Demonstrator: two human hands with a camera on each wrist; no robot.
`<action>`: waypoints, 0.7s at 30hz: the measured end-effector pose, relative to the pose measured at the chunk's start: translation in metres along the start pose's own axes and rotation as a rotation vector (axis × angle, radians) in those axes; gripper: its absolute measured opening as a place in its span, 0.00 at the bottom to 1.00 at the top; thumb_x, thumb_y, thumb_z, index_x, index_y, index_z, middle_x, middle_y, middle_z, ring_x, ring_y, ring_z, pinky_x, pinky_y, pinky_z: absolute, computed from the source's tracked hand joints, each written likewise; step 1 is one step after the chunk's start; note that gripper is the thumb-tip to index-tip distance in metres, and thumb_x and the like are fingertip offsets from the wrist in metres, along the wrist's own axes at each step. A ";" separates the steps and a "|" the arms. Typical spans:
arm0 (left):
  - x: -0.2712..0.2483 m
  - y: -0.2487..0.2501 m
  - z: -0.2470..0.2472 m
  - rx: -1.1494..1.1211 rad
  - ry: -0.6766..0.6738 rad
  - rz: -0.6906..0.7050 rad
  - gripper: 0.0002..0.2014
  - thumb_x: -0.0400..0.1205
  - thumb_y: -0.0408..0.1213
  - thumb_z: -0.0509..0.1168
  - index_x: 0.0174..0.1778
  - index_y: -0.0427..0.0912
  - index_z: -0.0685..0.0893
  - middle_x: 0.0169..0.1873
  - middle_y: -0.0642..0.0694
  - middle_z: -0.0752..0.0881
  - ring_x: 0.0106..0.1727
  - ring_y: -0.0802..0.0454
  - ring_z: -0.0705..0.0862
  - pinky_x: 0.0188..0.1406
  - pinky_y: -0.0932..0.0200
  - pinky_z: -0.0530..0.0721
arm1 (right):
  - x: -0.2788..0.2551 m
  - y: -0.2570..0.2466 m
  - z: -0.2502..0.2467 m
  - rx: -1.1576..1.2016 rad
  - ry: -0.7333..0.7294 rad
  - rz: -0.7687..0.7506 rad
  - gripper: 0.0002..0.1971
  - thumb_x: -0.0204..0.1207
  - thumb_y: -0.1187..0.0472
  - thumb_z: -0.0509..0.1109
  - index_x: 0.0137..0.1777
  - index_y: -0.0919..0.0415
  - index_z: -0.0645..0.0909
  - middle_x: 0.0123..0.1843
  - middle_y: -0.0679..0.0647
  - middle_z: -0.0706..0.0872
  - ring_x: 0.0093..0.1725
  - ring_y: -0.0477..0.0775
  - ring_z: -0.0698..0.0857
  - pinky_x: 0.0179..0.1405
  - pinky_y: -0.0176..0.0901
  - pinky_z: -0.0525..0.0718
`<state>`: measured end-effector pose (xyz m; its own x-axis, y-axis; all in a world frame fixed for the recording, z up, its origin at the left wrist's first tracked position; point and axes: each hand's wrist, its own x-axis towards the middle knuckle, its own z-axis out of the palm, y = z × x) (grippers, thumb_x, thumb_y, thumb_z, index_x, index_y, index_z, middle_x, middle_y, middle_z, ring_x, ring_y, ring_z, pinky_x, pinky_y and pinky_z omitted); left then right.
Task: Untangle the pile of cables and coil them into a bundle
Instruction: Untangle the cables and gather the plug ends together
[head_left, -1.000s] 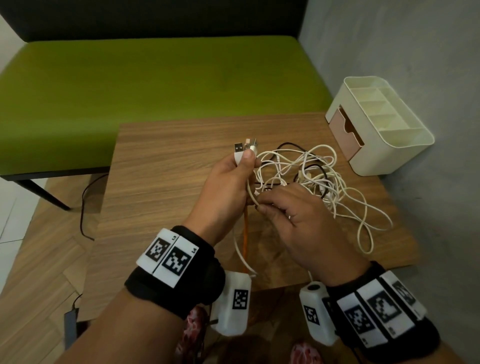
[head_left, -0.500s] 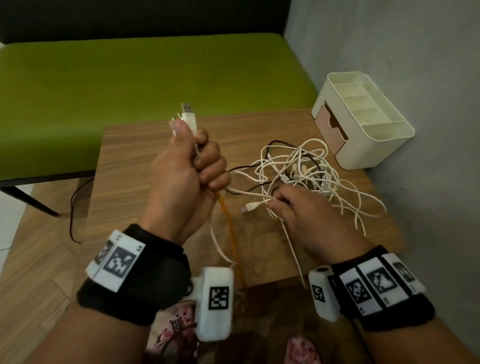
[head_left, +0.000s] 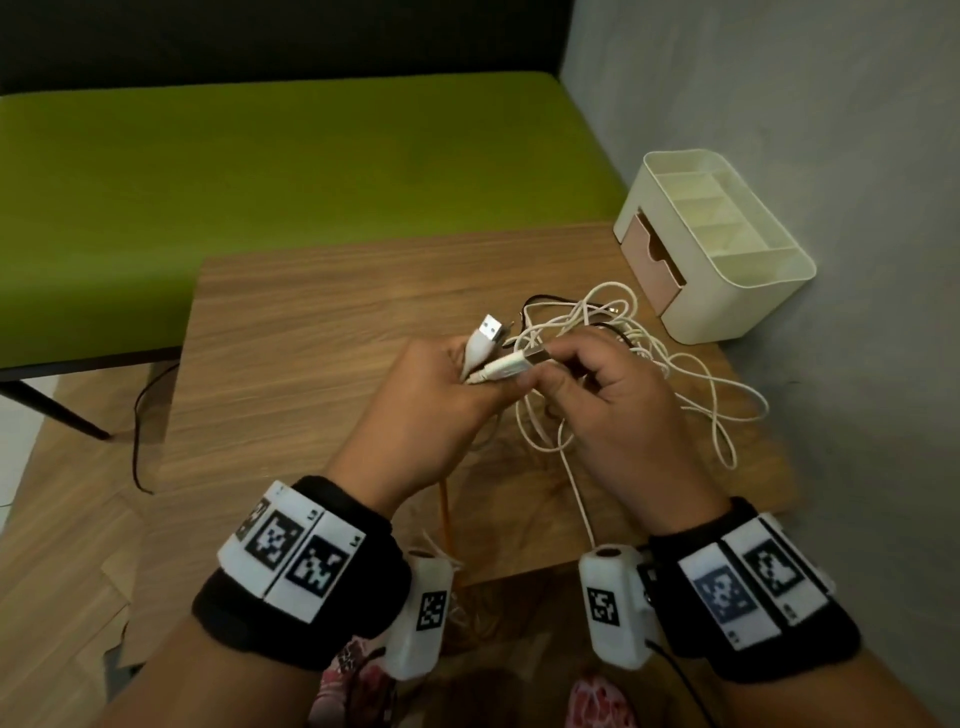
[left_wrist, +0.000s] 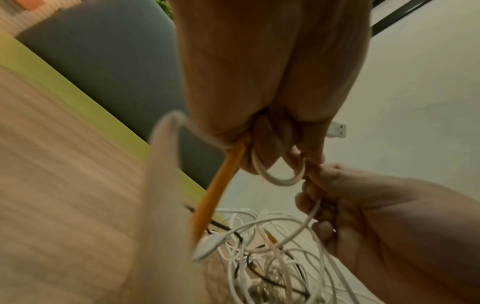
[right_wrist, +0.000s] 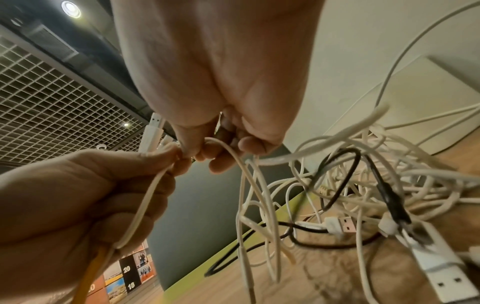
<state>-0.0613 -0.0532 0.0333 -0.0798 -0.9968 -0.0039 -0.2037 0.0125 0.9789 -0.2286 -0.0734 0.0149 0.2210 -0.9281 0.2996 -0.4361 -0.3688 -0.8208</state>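
With both hands up over the wooden table (head_left: 291, 374), I've got the left hand (head_left: 415, 415) fisted round a few cable ends: a white USB plug (head_left: 485, 332) sticks out the top pointing far-left, an orange cable (head_left: 444, 512) drops out the bottom toward the near edge. Left wrist cam confirms fingers curled tight on the orange cable (left_wrist: 221, 183) plus a white loop.

Right hand (head_left: 618, 410), just right of the left and touching it at the fingertips, pinches a second white connector (head_left: 506, 366) btwn thumb and index; other fingers curled loosely. Its cord runs down off the near table edge. Right wrist cam: fingers (right_wrist: 223, 156) closed on a white lead that goes across into the left fist.

Cable pile (head_left: 623, 353) sits on the table right behind and to the right of the hands, mostly white w/ a couple of black leads mixed in, loops spilling right. Still knotted; strands from it lift up to both hands.

Cream desk organizer (head_left: 727, 291) w/ pink drawer at far-right corner, near the pile but apart. Green bench (head_left: 260, 171) beyond the table.
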 end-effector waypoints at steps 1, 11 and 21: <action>0.001 0.000 -0.002 -0.004 0.006 -0.008 0.12 0.78 0.35 0.74 0.30 0.43 0.82 0.16 0.58 0.73 0.18 0.64 0.67 0.20 0.65 0.66 | -0.001 -0.001 0.001 0.019 -0.011 0.011 0.03 0.81 0.60 0.71 0.50 0.53 0.86 0.45 0.40 0.85 0.46 0.39 0.83 0.44 0.28 0.78; 0.000 0.010 -0.024 -0.618 0.022 -0.045 0.11 0.82 0.32 0.63 0.33 0.40 0.83 0.18 0.52 0.60 0.18 0.59 0.55 0.19 0.67 0.53 | -0.004 0.000 0.008 0.030 -0.185 0.173 0.09 0.88 0.52 0.58 0.55 0.47 0.80 0.44 0.45 0.86 0.45 0.39 0.84 0.37 0.27 0.78; 0.006 -0.013 -0.047 -0.306 0.218 -0.225 0.19 0.82 0.51 0.67 0.48 0.35 0.83 0.23 0.54 0.63 0.22 0.57 0.59 0.25 0.57 0.58 | 0.002 0.009 0.002 -0.284 -0.170 0.130 0.10 0.83 0.53 0.68 0.55 0.53 0.89 0.45 0.41 0.80 0.47 0.35 0.78 0.41 0.21 0.70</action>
<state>-0.0135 -0.0627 0.0302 0.1484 -0.9657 -0.2132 0.1085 -0.1984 0.9741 -0.2305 -0.0780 0.0073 0.2790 -0.9554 0.0968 -0.6900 -0.2696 -0.6717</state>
